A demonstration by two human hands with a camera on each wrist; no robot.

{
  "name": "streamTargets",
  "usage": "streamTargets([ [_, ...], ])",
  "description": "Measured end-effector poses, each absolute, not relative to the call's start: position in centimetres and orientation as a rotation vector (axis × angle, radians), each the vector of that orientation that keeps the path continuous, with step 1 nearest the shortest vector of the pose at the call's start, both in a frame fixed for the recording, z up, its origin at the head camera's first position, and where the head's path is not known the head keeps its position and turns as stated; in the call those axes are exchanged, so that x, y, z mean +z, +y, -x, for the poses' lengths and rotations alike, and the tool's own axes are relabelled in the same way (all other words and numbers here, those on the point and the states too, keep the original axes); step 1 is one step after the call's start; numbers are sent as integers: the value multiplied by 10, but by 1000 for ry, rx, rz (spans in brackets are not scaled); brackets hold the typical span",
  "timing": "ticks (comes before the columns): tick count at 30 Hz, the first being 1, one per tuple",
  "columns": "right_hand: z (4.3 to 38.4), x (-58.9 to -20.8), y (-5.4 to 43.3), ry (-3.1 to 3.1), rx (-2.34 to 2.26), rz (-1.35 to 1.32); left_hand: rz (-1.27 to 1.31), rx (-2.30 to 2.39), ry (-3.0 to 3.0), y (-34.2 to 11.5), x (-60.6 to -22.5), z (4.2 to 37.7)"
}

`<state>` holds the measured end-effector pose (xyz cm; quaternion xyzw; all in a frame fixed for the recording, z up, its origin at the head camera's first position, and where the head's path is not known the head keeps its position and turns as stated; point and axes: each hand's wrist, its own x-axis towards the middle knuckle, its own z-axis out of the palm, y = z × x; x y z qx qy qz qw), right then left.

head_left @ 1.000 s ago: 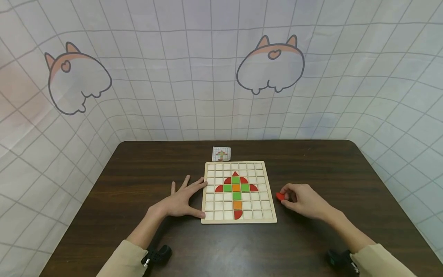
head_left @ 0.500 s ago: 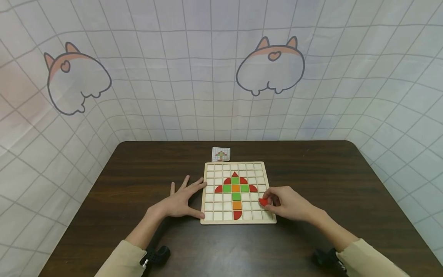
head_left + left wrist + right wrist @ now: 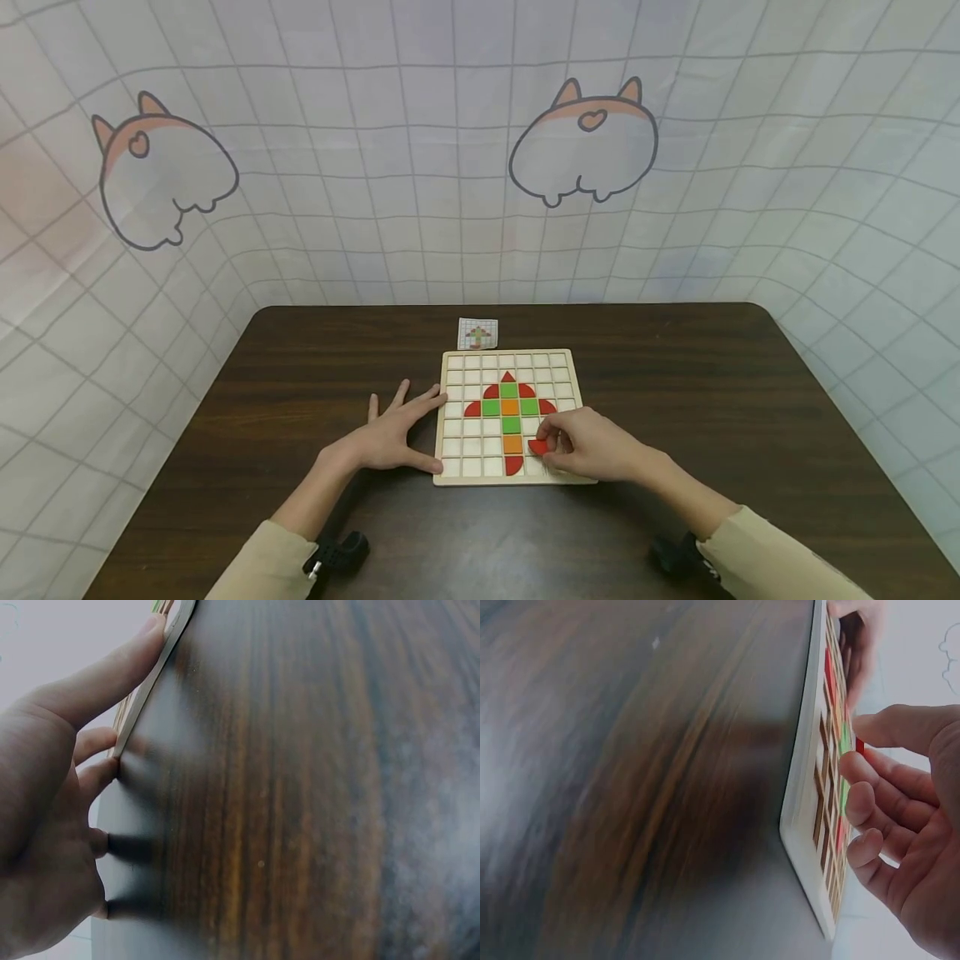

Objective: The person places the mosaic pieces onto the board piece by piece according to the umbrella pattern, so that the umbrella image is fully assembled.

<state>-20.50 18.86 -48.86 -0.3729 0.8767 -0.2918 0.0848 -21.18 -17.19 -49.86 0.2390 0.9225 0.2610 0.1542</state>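
Note:
A wooden grid board [image 3: 457,479] lies on the dark table, with red, green and orange pieces set in its squares in an arrow-like shape. My left hand [image 3: 390,435] spreads its fingers at the board's left edge, thumb and fingertips touching the rim. Between thumb and fingers, my right hand [image 3: 596,443] pinches a red rounded piece [image 3: 537,447] over the lower right squares, just right of the orange square [image 3: 512,444]. Below that orange square sits a red quarter-round piece [image 3: 513,465]. The right wrist view shows the pinched piece mostly hidden behind the thumb.
Behind the board lies a small pattern card [image 3: 477,333] printed with a similar coloured shape. The dark wooden table [image 3: 337,350] reaches back to a white gridded curtain [image 3: 420,167]. Each wrist wears a black camera strap.
My right hand has carried the red piece leftward from the table beside the board to over its lower right squares. The left hand has stayed at the left edge.

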Motion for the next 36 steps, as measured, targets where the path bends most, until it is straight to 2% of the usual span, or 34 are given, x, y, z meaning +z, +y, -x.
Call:
streamTargets([
  [20, 198, -485, 138, 2578, -793, 1251, -691, 745, 2646, -172, -498, 211],
  [36, 198, -486, 127, 2611, -720, 1245, -703, 749, 2643, -173, -498, 211],
])
